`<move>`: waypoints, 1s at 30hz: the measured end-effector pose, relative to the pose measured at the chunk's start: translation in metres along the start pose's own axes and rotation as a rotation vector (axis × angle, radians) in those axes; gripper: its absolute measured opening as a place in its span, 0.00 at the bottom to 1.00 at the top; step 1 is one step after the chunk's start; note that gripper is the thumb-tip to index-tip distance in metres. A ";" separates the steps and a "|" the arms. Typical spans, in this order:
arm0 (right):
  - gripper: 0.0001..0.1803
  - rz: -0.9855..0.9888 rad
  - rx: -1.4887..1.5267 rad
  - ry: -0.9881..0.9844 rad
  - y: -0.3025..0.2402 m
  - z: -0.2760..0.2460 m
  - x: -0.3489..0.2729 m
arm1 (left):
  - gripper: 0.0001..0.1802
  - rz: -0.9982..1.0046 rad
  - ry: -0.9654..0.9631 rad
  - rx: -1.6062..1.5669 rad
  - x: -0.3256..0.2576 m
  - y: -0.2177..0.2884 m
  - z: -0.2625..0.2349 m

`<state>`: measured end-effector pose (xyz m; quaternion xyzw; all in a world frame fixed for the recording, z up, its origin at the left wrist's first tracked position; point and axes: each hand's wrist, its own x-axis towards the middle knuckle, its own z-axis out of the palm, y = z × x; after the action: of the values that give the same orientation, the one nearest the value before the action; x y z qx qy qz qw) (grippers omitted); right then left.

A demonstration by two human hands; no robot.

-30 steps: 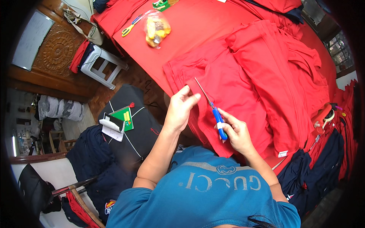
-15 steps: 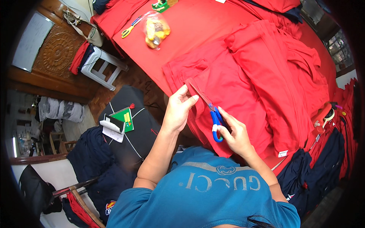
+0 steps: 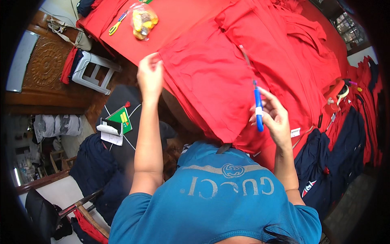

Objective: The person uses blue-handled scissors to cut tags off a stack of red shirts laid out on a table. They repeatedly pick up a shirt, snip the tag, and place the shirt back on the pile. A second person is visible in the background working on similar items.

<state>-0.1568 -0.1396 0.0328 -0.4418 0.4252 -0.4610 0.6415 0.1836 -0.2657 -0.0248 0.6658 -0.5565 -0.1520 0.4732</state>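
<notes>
My right hand (image 3: 276,118) holds a pair of scissors (image 3: 258,110) by its blue handles, which show edge-on with a white wrap on them. The blades point away from me over a red garment (image 3: 203,81) that lies spread on the table. At the garment's far left corner is my left hand (image 3: 150,79), slightly blurred, its fingers bent and pinched on the cloth edge. The garment's near end hangs by my shirt front. To its right lies more folded red clothing (image 3: 280,61).
Red cloth covers the table (image 3: 118,44), where a clear bag with yellow contents (image 3: 143,23) and yellow-handled scissors (image 3: 114,27) lie. A white stool (image 3: 95,71) and a black bundle with a green booklet (image 3: 124,118) stand left. A tape roll (image 3: 343,90) and dark clothes (image 3: 341,150) are at right.
My left hand has moved left and away to the garment's far corner, and the cloth lies flatter. The scissors have shifted right, off the cloth edge, and turned edge-on.
</notes>
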 end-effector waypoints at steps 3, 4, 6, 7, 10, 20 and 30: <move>0.37 -0.011 -0.213 0.129 0.003 -0.010 -0.028 | 0.21 0.413 -0.484 0.164 -0.044 0.045 0.031; 0.37 0.012 -0.261 0.134 0.006 -0.008 -0.038 | 0.21 0.465 -0.575 0.283 -0.066 0.046 0.037; 0.37 0.056 -0.360 0.141 0.011 -0.005 -0.057 | 0.14 0.500 -0.478 0.363 -0.085 0.021 0.041; 0.37 0.019 -0.384 0.133 0.018 -0.006 -0.067 | 0.12 0.464 -0.427 0.334 -0.084 0.011 0.035; 0.37 -0.129 -0.612 0.069 0.047 0.007 -0.083 | 0.07 0.382 -0.286 0.331 -0.079 -0.018 0.007; 0.30 -0.179 -0.679 -0.556 0.101 0.047 -0.133 | 0.10 0.102 -0.089 0.446 -0.113 -0.038 -0.021; 0.34 -0.327 -0.880 -0.423 0.052 0.017 -0.150 | 0.11 -0.640 -1.021 -0.782 -0.352 0.047 0.024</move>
<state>-0.1617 0.0178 0.0076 -0.8141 0.3652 -0.2335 0.3864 0.0201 0.0380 -0.1132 0.4239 -0.3904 -0.7640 0.2901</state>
